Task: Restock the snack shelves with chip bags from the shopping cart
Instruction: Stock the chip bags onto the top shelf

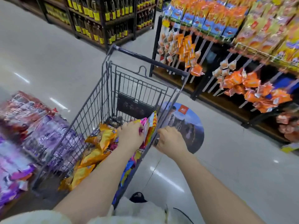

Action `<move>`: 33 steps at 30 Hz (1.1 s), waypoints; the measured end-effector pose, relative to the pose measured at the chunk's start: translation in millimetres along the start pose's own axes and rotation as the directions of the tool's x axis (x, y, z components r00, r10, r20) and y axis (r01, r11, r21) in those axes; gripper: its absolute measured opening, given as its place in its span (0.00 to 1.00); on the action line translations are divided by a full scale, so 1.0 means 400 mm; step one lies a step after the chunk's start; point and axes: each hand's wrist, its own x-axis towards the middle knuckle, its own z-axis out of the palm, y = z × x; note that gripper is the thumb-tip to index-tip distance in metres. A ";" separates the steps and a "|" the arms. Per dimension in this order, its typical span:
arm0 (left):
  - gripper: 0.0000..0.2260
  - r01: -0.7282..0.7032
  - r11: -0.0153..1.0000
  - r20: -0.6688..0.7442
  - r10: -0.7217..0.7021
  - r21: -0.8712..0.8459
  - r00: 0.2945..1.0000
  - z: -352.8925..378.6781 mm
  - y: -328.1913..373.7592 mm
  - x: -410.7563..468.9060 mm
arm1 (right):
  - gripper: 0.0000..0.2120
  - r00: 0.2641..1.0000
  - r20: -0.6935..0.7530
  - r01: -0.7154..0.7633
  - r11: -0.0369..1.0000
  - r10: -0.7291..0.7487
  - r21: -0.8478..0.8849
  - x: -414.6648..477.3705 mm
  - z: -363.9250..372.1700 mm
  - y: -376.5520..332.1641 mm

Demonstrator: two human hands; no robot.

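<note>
a multicoloured chip bag [151, 126], pink and orange, stands on edge against the inner right wall of the shopping cart [90, 113], its top corner poking above the rim, as a person bends over the cart from its near end in a store aisle. the left hand [130, 135] reaches down into the cart and grips the bag's left side, fingers curled round its edge. the right hand [170, 140] sits just outside the same wall, fingers curled tight at the rim right beside the bag; whether they hold the wire or the bag itself cannot be told. below and to the left of the gripped bag, yellow chip bags [100, 138] lie heaped along the cart's floor, with a blue bag [127, 168] wedged at the near right side. the cart's dark handle [150, 59] runs across its far end. to the right, across a strip of pale glossy floor [226, 159], the snack shelves [252, 51] carry rows of orange and yellow packets, some hanging from pegs. a round floor sticker [191, 123] lies between cart and shelves, touching neither. purple packs [45, 131] are stacked just left of the cart, and bottle shelves [103, 21] with yellow labels stand at the far end of the aisle.
</note>
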 end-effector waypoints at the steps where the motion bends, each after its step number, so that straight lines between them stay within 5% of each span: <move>1: 0.08 0.011 1.000 0.015 -0.011 0.000 1.000 0.005 0.001 0.027 | 0.16 0.999 0.034 0.002 0.999 -0.003 0.042 0.031 0.008 0.008; 6: 0.10 0.079 0.997 0.137 -0.079 0.008 0.987 0.050 -0.009 0.127 | 0.13 0.999 0.035 0.005 0.999 -0.007 0.051 0.176 0.050 0.077; 12: 0.15 0.180 0.980 0.251 -0.154 -0.082 0.956 0.094 -0.044 0.268 | 0.14 0.973 0.099 0.195 0.974 -0.206 0.115 0.394 0.064 0.160; 21: 0.19 0.372 0.891 0.375 -0.262 -0.260 0.889 0.313 0.066 0.343 | 0.18 0.757 0.481 0.495 0.868 -0.442 0.018 0.617 0.138 0.257; 25: 0.20 0.435 0.879 0.311 -0.365 -0.196 0.878 0.385 0.092 0.345 | 0.19 0.662 0.544 0.572 0.817 -0.515 0.078 0.645 0.178 0.282; 28: 0.15 0.512 0.800 0.262 -0.446 -0.313 0.856 0.416 0.092 0.350 | 0.20 0.638 0.558 0.567 0.814 -0.531 0.126 0.657 0.191 0.289; 33: 0.05 0.622 0.654 0.158 -0.624 -0.431 0.765 0.405 0.071 0.345 | 0.22 0.676 0.493 0.471 0.835 -0.548 0.284 0.678 0.175 0.275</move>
